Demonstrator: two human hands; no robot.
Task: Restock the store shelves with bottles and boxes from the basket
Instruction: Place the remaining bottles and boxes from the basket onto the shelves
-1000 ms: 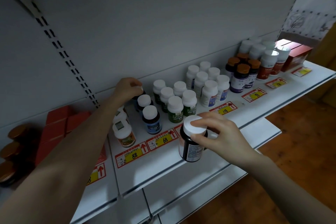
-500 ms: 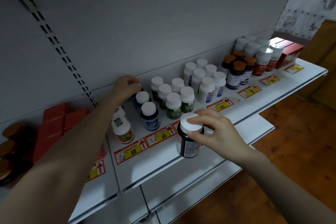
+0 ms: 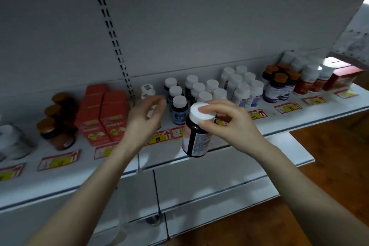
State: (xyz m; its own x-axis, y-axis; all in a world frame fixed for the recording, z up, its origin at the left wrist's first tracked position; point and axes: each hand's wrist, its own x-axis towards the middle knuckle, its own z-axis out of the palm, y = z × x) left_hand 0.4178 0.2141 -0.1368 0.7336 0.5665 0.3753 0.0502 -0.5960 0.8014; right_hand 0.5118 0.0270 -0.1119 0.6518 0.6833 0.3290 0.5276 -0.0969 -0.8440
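Observation:
My right hand (image 3: 225, 124) grips a dark bottle (image 3: 196, 138) by its white cap, holding it tilted in front of the white shelf (image 3: 219, 142), near the front edge. My left hand (image 3: 144, 116) hovers blurred above the shelf with loosely curled fingers, holding nothing, just left of a row of dark bottles with blue labels (image 3: 179, 111). A small white-capped bottle (image 3: 147, 91) stands behind that hand. The basket is out of view.
White-capped bottles (image 3: 242, 90) fill the shelf's middle, orange-capped dark bottles (image 3: 278, 86) and red boxes (image 3: 343, 78) the right. Red boxes (image 3: 103, 116) and brown-lidded jars (image 3: 54, 124) stand left. Price tags (image 3: 287, 107) line the front. Lower shelves (image 3: 209, 181) and wooden floor (image 3: 339, 146) lie below.
My left hand has let go of the bottles at the back and pulled away toward me. The view has swung left, showing more of the left shelf. My right hand still holds the dark bottle.

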